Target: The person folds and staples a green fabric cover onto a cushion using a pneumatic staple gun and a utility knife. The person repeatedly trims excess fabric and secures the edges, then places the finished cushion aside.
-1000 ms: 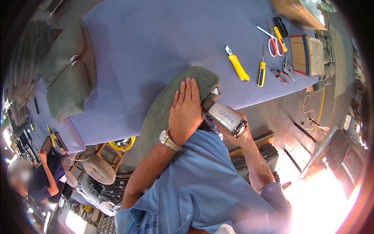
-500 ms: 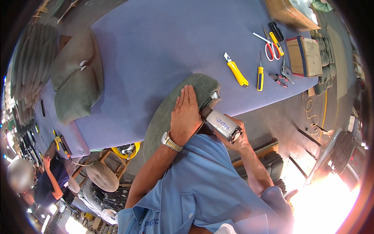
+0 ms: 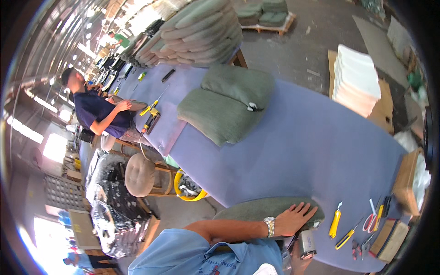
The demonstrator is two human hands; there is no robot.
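A dark green cushion (image 3: 247,209) lies at the near edge of the blue padded table, close to my body. My left hand (image 3: 289,222), with a metal watch on its wrist, rests on top of it near its right end, fingers stretched and a little apart. Below it, my right hand (image 3: 299,263) is closed around a silver-grey staple gun (image 3: 307,243) beside the cushion's near edge. Part of that hand's grip is hidden behind the tool. Whether the tool's nose touches the cushion cannot be made out.
Right of the cushion lie a yellow utility knife (image 3: 336,222), a screwdriver (image 3: 345,239), scissors (image 3: 368,222), pliers (image 3: 356,250) and a box (image 3: 389,240). Two green cushions (image 3: 224,105) lie farther off, before a tall stack (image 3: 201,34). A co-worker (image 3: 103,110) stands left, past a yellow-rimmed bucket (image 3: 190,198).
My view has swung left and up, bringing the co-worker and the far stacks into fuller sight. My left hand's fingers have spread apart on the cushion. The staple gun remains in my right hand.
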